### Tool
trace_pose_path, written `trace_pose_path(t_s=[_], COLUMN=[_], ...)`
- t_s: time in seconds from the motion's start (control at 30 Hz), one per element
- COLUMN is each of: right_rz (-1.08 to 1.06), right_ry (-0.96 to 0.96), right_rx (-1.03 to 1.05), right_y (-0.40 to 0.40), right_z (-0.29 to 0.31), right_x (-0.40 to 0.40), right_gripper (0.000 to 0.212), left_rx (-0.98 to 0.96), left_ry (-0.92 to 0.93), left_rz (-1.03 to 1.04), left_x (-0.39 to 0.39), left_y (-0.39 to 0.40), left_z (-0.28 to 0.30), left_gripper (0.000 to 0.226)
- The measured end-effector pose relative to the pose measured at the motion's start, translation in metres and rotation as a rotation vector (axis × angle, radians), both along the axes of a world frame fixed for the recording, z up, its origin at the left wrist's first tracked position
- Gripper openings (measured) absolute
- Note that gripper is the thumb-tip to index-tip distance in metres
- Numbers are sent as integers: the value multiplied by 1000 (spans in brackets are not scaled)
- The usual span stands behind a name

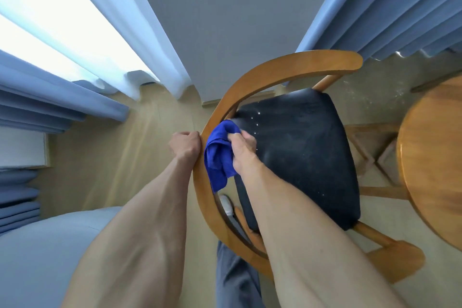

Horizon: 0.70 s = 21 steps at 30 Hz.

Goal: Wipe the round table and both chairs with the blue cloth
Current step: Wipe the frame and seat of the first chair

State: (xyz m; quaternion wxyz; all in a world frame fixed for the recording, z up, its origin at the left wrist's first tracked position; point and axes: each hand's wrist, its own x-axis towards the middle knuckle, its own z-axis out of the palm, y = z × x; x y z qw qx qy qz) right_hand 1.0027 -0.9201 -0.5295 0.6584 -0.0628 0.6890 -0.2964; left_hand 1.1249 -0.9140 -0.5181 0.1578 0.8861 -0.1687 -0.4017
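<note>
While the left hand (186,145) curls around the chair (300,157)'s curved wooden backrest, the right hand (243,151) clutches the bunched blue cloth (217,160) against that rail's inner side. To the right stands the round table (435,170).

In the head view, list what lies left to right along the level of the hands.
left hand gripping the chair's curved wooden backrest → blue cloth → right hand holding it → dark seat cushion → round table
</note>
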Motion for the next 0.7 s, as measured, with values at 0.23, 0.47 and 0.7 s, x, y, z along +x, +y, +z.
trace_pose_path(t_s=[0.23, 0.47, 0.7], right_rz=[-356, -544, -702], right_ry=[55, 175, 312], right_rx=[-8, -32, -18], right_y=[-76, -138, -185], right_z=[-2, -2, -20], right_x=[-7, -88, -200], right_gripper=[24, 39, 47], left_rx=[54, 69, -112], left_ry=[-110, -346, -470], left_rz=[-193, -407, -167], left_x=[-6, -26, -117], left_y=[-58, -80, -117], left_z=[-11, -11, -25], left_gripper=[17, 25, 42])
